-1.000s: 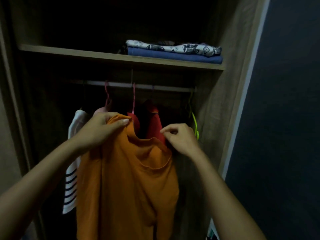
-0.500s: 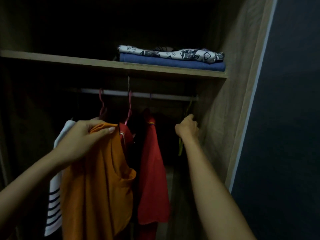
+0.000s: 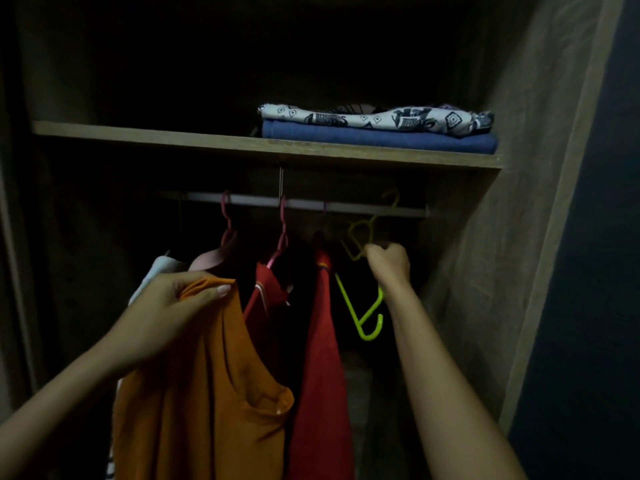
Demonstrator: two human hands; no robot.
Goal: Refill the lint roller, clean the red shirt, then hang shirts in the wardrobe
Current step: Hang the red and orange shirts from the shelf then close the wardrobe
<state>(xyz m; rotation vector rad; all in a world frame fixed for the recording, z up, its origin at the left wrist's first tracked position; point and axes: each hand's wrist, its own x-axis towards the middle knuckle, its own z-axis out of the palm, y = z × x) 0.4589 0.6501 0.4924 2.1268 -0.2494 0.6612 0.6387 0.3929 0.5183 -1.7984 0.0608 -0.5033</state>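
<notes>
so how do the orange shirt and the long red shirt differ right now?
The orange shirt is pinched at the shoulder by the left hand, with no hanger visible in it; the red shirt hangs from the rail, untouched. Orange is nearer the camera; red sits deeper in the wardrobe. Both drape straight down.

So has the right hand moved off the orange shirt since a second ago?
Yes. The right hand let go of the orange shirt and went up and right toward the rail, now gripping the green hanger.

Dim wooden shelf, dark wall
</notes>
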